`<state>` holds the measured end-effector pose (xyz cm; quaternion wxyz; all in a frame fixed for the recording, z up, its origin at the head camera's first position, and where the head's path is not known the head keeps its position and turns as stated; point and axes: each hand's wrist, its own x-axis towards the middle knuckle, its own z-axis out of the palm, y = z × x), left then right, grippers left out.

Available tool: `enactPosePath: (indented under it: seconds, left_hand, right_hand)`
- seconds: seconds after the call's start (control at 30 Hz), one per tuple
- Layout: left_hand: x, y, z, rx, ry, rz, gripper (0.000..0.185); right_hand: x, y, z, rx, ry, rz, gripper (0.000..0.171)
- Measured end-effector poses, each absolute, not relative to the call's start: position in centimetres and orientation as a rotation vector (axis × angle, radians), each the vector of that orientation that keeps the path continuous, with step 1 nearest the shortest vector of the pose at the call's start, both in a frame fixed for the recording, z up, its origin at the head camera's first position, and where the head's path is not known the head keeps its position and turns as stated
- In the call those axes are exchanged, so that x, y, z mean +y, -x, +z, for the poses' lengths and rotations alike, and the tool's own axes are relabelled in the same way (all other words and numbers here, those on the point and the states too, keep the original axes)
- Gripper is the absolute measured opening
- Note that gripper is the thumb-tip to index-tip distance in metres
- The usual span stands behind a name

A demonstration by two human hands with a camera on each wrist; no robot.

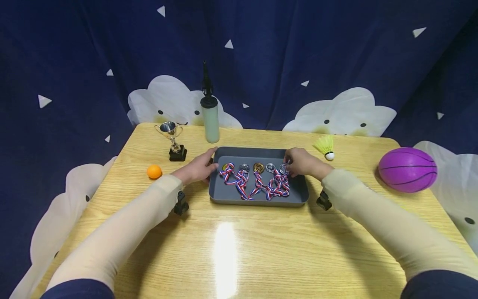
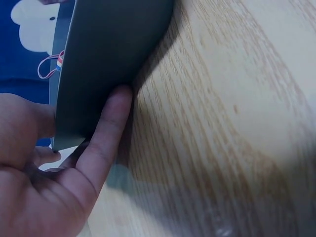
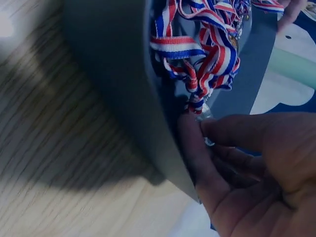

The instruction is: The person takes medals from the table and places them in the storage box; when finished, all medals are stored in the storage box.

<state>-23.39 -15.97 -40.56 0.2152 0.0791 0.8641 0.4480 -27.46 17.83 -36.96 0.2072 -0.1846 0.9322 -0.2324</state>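
Note:
A grey tray (image 1: 257,202) sits mid-table and holds several medals (image 1: 258,167) on red, white and blue ribbons (image 1: 242,182). My left hand (image 1: 213,160) rests at the tray's far left corner. In the left wrist view a straight finger (image 2: 111,128) lies along the tray's outer wall (image 2: 108,49), and the thumb sits by the rim. My right hand (image 1: 286,164) is over the tray's far right part and pinches the rightmost silver medal (image 1: 284,168). In the right wrist view the fingertips (image 3: 195,133) close on that medal (image 3: 205,112) below the bunched ribbons (image 3: 207,44).
A small trophy (image 1: 173,141) and an orange ball (image 1: 154,171) stand left of the tray. A pale green pump (image 1: 210,116) is behind it. A yellow shuttlecock (image 1: 326,146) and a purple ball (image 1: 407,169) lie to the right. A blue curtain hangs behind the wooden table (image 1: 224,249).

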Motion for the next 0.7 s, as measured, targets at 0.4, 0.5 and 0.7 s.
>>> enactPosePath:
  seconds: [0.4,0.5,0.7]
  left_hand:
    - [-16.0,22.9,-40.7,2.383,-0.212,1.255,0.068]
    - [-16.1,22.9,-40.6,2.382,-0.203,1.252,0.068]
    - [-16.0,23.1,-40.6,2.381,-0.208,1.259,0.068]
  right_hand:
    - [16.8,26.9,-38.0,2.741,0.569,-0.308,0.012]
    - [16.9,27.0,-38.3,2.778,0.621,-0.284,0.005]
    - [17.1,26.9,-38.1,2.819,0.661,-0.276,0.004]
